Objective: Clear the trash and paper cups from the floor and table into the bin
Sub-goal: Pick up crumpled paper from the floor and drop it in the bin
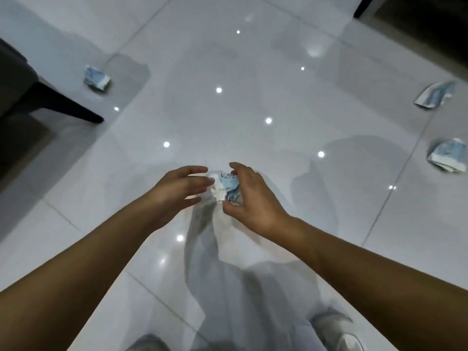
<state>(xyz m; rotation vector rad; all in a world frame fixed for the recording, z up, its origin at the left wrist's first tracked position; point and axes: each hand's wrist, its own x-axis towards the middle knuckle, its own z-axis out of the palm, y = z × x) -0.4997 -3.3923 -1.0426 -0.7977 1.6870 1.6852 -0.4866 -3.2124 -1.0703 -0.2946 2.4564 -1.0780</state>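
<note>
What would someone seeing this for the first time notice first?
Two bare hands meet at the centre over a crumpled blue-and-white paper cup: the left hand reaches with straight fingers, the right hand curls around it. Three more crushed cups lie on the glossy white tile floor, one far left by a dark chair leg, two at the right edge.

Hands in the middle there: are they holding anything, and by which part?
A crumpled blue-and-white paper cup. The right hand pinches its right side between thumb and fingers; the left hand has straight fingers against its left side.
</note>
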